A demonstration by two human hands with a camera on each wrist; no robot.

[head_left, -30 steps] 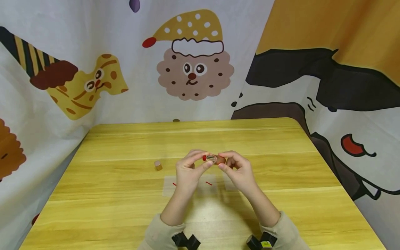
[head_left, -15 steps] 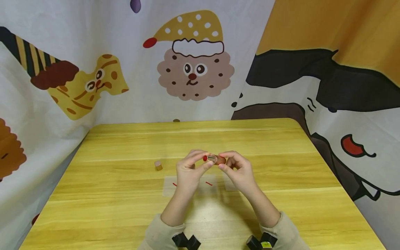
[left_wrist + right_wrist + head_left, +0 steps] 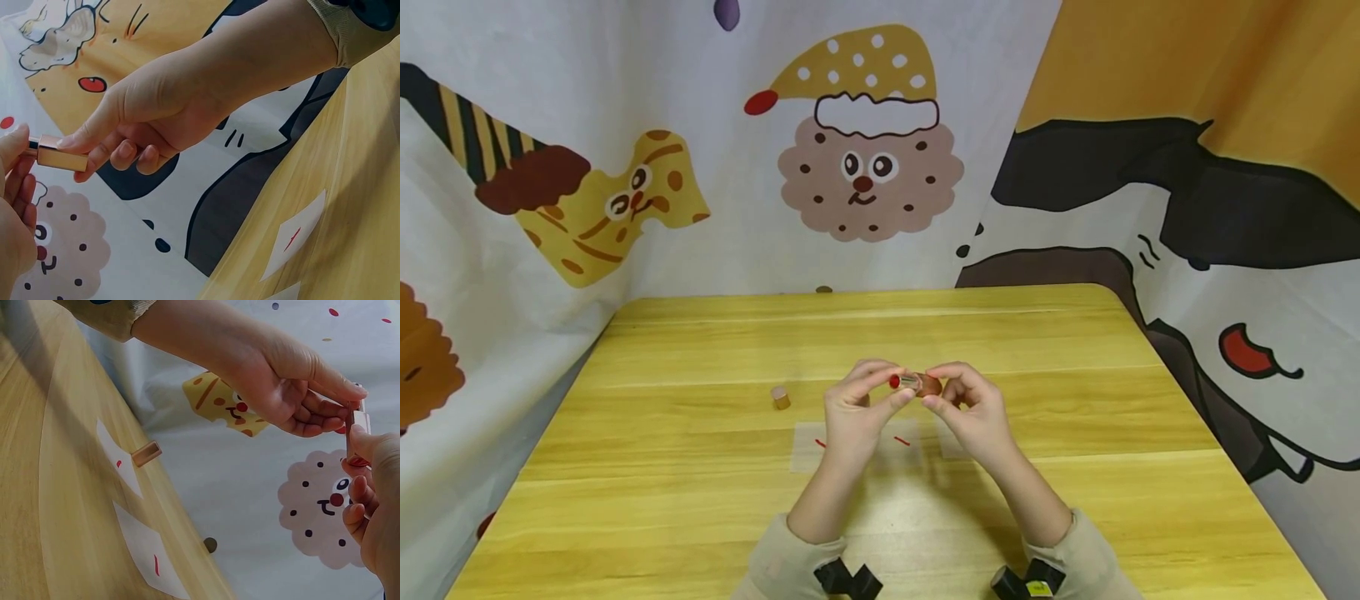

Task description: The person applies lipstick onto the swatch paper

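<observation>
Above the middle of the table, both hands hold one lipstick (image 3: pixel 928 385), lying sideways with its red tip (image 3: pixel 894 381) toward the left. Finger and thumb of my left hand (image 3: pixel 853 412) pinch its metallic collar near the tip. My right hand (image 3: pixel 977 412) pinches the rose-gold base (image 3: pixel 62 155) between thumb and forefinger, its other fingers curled. Fingers cover part of the lipstick in the right wrist view. The lipstick cap (image 3: pixel 781 398) stands on the table to the left.
Under the hands, pale paper pieces lie on the wooden table (image 3: pixel 662 467); the left paper (image 3: pixel 805 457) and middle paper (image 3: pixel 904 454) bear short red strokes. Part of another paper (image 3: pixel 953 442) shows beside the right wrist. A printed curtain (image 3: pixel 715 250) hangs behind the table.
Both hands keep nearly the same place and hold. The right thumb and the lipstick shift only very slightly; the cap and papers stay put.
</observation>
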